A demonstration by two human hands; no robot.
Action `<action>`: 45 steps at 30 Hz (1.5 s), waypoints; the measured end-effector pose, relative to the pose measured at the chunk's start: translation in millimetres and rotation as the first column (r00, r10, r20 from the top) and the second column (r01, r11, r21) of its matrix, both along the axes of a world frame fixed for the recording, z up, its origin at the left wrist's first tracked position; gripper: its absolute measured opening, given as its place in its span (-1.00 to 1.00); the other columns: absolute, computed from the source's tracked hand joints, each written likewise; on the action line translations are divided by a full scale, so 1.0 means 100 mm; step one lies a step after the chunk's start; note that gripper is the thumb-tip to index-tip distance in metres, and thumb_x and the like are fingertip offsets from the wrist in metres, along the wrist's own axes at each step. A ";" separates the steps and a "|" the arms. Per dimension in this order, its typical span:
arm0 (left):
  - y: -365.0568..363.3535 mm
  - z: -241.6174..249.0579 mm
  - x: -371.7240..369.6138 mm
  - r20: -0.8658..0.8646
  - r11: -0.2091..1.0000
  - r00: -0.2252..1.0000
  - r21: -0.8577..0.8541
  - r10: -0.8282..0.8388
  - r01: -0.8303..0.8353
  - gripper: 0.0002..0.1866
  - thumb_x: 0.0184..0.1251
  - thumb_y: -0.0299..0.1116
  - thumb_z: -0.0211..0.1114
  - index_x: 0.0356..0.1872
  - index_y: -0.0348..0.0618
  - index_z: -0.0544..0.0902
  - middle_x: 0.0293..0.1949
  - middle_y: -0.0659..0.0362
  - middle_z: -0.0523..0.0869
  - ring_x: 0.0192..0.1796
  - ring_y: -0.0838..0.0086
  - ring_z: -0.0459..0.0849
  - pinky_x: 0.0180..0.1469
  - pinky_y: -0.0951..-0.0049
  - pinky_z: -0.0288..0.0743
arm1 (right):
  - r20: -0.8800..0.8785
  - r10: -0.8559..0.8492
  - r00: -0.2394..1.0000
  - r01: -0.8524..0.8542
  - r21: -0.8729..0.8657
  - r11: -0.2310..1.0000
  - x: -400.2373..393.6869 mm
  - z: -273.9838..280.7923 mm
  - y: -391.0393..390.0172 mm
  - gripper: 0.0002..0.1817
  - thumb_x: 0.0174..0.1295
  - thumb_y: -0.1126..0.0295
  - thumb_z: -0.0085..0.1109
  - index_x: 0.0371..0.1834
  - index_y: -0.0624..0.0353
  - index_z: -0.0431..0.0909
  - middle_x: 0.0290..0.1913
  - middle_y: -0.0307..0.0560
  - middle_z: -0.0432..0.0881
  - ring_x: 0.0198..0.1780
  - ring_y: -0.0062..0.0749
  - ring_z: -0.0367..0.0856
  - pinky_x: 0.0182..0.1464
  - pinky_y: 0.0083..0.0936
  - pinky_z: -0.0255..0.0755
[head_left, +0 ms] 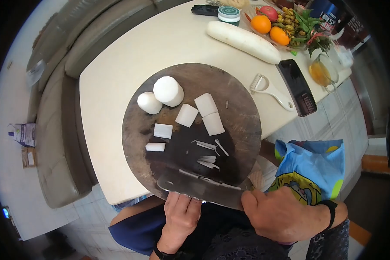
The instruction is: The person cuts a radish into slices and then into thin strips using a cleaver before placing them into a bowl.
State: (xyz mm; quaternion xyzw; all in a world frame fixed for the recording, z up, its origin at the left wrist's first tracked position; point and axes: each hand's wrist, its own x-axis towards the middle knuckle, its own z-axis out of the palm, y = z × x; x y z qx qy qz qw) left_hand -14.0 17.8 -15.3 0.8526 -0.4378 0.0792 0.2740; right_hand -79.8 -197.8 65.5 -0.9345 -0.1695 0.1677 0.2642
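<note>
My right hand is wrapped round the handle of a cleaver, whose broad blade lies across the near part of a round wooden chopping board. Close behind the blade is my left hand, its fingers bent together at the board's near edge; whatever they press on is hidden. Beyond the blade are thin white strips. Farther up the board, cut white radish lies as blocks, a thick round chunk and a rounded end piece.
On the cream table are a whole white radish, a peeler, a phone, a lidded jar, oranges among other fruit, and a glass cup. A blue patterned cloth hangs right. A sofa stands left.
</note>
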 end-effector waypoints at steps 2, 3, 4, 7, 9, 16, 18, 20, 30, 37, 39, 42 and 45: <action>-0.01 0.00 -0.02 0.003 1.000 1.000 0.006 -0.003 0.003 -0.71 -0.28 -0.71 0.29 -0.37 -0.35 0.65 -0.31 -0.01 0.60 -0.24 0.04 0.61 -0.20 0.22 0.51 | 0.053 0.042 0.998 -0.039 -0.054 0.998 -0.02 -0.02 0.00 -0.82 -0.09 0.52 0.12 -0.46 0.42 0.39 -0.60 0.06 0.50 -0.65 -0.29 0.60 -0.69 -0.44 0.42; 0.00 0.00 -0.02 0.011 1.000 1.000 0.014 0.001 -0.001 -0.71 -0.29 -0.70 0.29 -0.37 -0.36 0.65 -0.31 -0.01 0.60 -0.23 0.04 0.61 -0.18 0.20 0.51 | 0.049 0.038 0.998 -0.035 -0.053 0.998 -0.02 -0.02 0.00 -0.82 -0.09 0.52 0.12 -0.46 0.42 0.39 -0.60 0.06 0.50 -0.65 -0.29 0.60 -0.69 -0.44 0.42; 0.00 -0.01 -0.04 0.007 1.000 1.000 0.017 -0.003 0.002 -0.71 -0.29 -0.70 0.29 -0.37 -0.36 0.65 -0.31 -0.01 0.60 -0.23 0.04 0.61 -0.18 0.20 0.51 | 0.048 0.036 0.998 -0.033 -0.068 0.997 -0.02 -0.03 0.00 -0.83 -0.09 0.52 0.12 -0.48 0.42 0.40 -0.61 0.05 0.50 -0.64 -0.30 0.60 -0.70 -0.45 0.42; 0.01 -0.01 -0.05 0.001 0.999 1.000 0.042 0.014 -0.014 -0.69 -0.31 -0.68 0.30 -0.36 -0.35 0.65 -0.28 -0.01 0.61 -0.20 0.03 0.62 -0.14 0.18 0.50 | 0.051 0.036 0.998 -0.032 -0.073 0.997 -0.01 -0.04 0.00 -0.84 -0.10 0.52 0.12 -0.50 0.42 0.41 -0.62 0.04 0.50 -0.64 -0.32 0.60 -0.71 -0.47 0.42; 0.01 0.00 -0.05 0.024 0.998 0.999 0.060 0.031 -0.032 -0.75 -0.17 -0.66 0.28 -0.33 -0.32 0.67 -0.30 0.03 0.65 -0.24 0.13 0.64 -0.14 0.21 0.56 | 0.054 0.040 0.998 -0.036 -0.063 0.997 0.03 -0.02 0.00 -0.83 -0.11 0.52 0.13 -0.50 0.42 0.42 -0.62 0.04 0.50 -0.63 -0.32 0.61 -0.71 -0.48 0.41; 0.01 0.02 -0.09 -0.002 0.999 1.000 0.051 0.015 -0.015 -0.67 -0.29 -0.66 0.34 -0.32 -0.34 0.67 -0.27 -0.03 0.65 -0.20 0.03 0.65 -0.11 0.19 0.54 | 0.084 0.016 0.996 -0.020 0.039 0.999 0.19 -0.04 0.10 -0.82 -0.13 0.52 0.18 -0.50 0.42 0.44 -0.61 0.08 0.53 -0.60 -0.27 0.63 -0.68 -0.46 0.44; 0.00 0.01 -0.09 -0.016 0.999 0.999 0.035 0.030 -0.029 -0.68 -0.24 -0.68 0.35 -0.30 -0.35 0.67 -0.23 -0.04 0.65 -0.19 0.02 0.65 -0.12 0.18 0.55 | 0.109 -0.001 0.994 -0.007 0.071 0.997 0.18 -0.05 0.09 -0.82 -0.12 0.51 0.18 -0.49 0.42 0.44 -0.61 0.09 0.53 -0.60 -0.25 0.63 -0.67 -0.45 0.45; -0.01 0.00 -0.08 -0.014 0.999 0.999 0.025 0.031 -0.030 -0.69 -0.23 -0.69 0.34 -0.30 -0.35 0.67 -0.23 -0.04 0.65 -0.19 0.01 0.65 -0.13 0.18 0.54 | 0.036 0.013 0.999 -0.016 0.066 0.998 0.14 -0.06 0.04 -0.82 -0.10 0.51 0.17 -0.50 0.43 0.43 -0.60 0.09 0.53 -0.61 -0.24 0.63 -0.66 -0.41 0.45; 0.03 0.02 -0.10 -0.040 0.999 0.999 0.052 0.008 -0.006 -0.70 -0.24 -0.72 0.30 -0.33 -0.35 0.66 -0.23 -0.03 0.64 -0.22 0.04 0.64 -0.15 0.22 0.54 | 0.008 0.035 0.999 -0.036 0.067 0.997 0.16 -0.04 0.14 -0.78 -0.16 0.52 0.21 -0.49 0.45 0.41 -0.59 0.08 0.53 -0.60 -0.24 0.63 -0.67 -0.40 0.45; 0.01 0.02 -0.10 -0.046 0.999 0.998 0.022 0.048 -0.047 -0.69 -0.23 -0.72 0.33 -0.31 -0.36 0.66 -0.25 -0.04 0.64 -0.19 -0.01 0.65 -0.11 0.21 0.55 | 0.047 0.000 0.999 -0.002 0.045 0.999 0.13 -0.05 0.10 -0.77 -0.16 0.52 0.21 -0.45 0.45 0.43 -0.59 0.08 0.53 -0.60 -0.25 0.63 -0.65 -0.42 0.45; 0.03 -0.01 -0.09 -0.033 1.000 0.999 -0.009 0.017 -0.017 -0.68 -0.22 -0.71 0.34 -0.29 -0.37 0.67 -0.25 -0.04 0.64 -0.17 -0.02 0.65 -0.11 0.21 0.56 | 0.028 -0.003 1.000 0.001 0.052 0.999 0.10 -0.03 0.09 -0.78 -0.15 0.52 0.20 -0.46 0.44 0.42 -0.59 0.09 0.53 -0.60 -0.25 0.63 -0.65 -0.42 0.45; 0.03 -0.03 -0.11 -0.026 1.000 0.999 -0.007 0.028 -0.028 -0.67 -0.24 -0.70 0.33 -0.28 -0.36 0.67 -0.26 -0.04 0.64 -0.18 -0.02 0.65 -0.12 0.19 0.56 | 0.017 0.033 0.999 -0.033 0.011 0.999 0.07 -0.03 0.11 -0.79 -0.13 0.52 0.18 -0.46 0.44 0.42 -0.59 0.08 0.53 -0.60 -0.26 0.63 -0.66 -0.43 0.44; 0.03 0.00 -0.10 -0.032 1.000 0.999 0.016 0.018 -0.018 -0.67 -0.24 -0.69 0.33 -0.29 -0.36 0.67 -0.26 -0.04 0.64 -0.18 -0.02 0.65 -0.12 0.19 0.56 | 0.014 0.026 1.000 -0.025 -0.052 0.998 0.06 -0.07 0.16 -0.77 -0.12 0.51 0.17 -0.43 0.48 0.43 -0.59 0.07 0.53 -0.60 -0.27 0.63 -0.67 -0.45 0.43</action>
